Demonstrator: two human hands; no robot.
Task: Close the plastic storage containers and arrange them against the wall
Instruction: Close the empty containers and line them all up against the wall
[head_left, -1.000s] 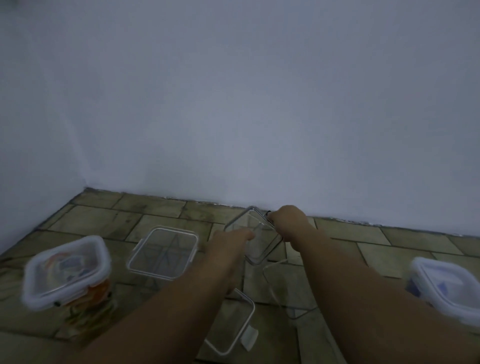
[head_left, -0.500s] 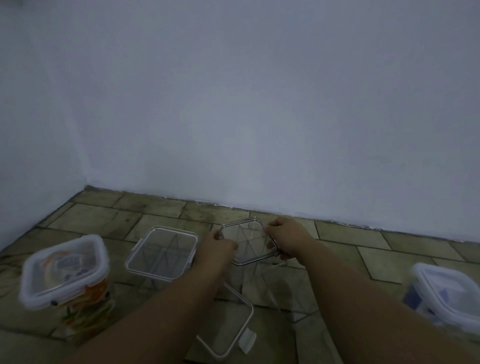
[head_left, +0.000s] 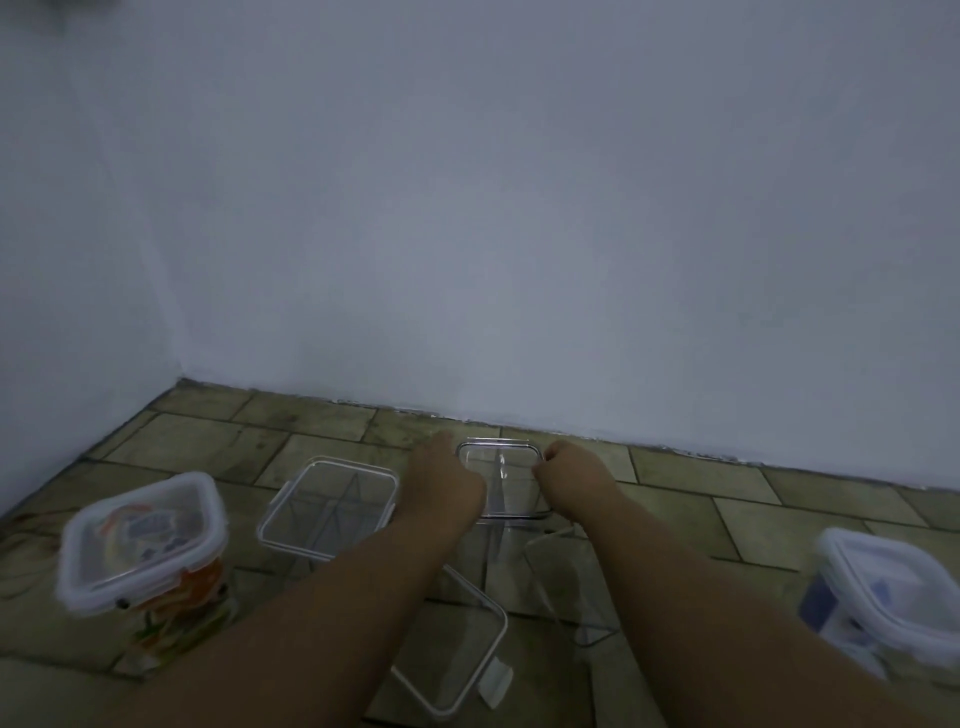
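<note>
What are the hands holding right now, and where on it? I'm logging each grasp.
Both hands are on the clear lid over a clear container: the left hand at its left edge, the right hand at its right edge.

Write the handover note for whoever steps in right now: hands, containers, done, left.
Left hand and right hand: both at the clear lid, pressing it onto the tall clear container in the middle; whether its clips are latched cannot be told.
Lidded: container with colourful contents far left, clear container beside it, blue-tinted container far right.
Loose lid lies on the floor near the forearms.
Done: three lids on, the fourth going on.
Left: finish this closure, find where the loose lid belongs, line everything up against the wall; none touches it yet.
</note>
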